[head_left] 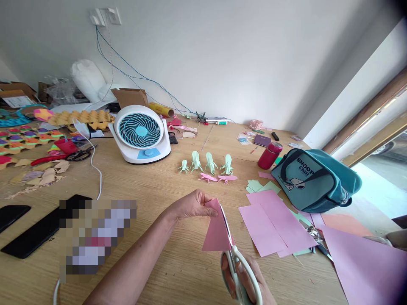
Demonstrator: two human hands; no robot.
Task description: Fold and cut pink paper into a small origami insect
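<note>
My left hand (193, 205) pinches the top corner of a folded pink paper triangle (216, 231) above the wooden table (152, 186). My right hand (244, 279) grips white-handled scissors (233, 254), whose blades run up along the triangle's right edge. Several pink paper sheets (273, 224) lie flat just to the right. Beyond them stand several green folded paper figures (206, 163) and two pink ones (218, 178).
A white and blue desk fan (141, 135) stands at the middle back with its cord trailing forward. A teal Snoopy bag (314, 180) and a red bottle (269, 154) sit right. Black phones (34, 231), red scissors (63, 156), egg trays and paper scraps lie left.
</note>
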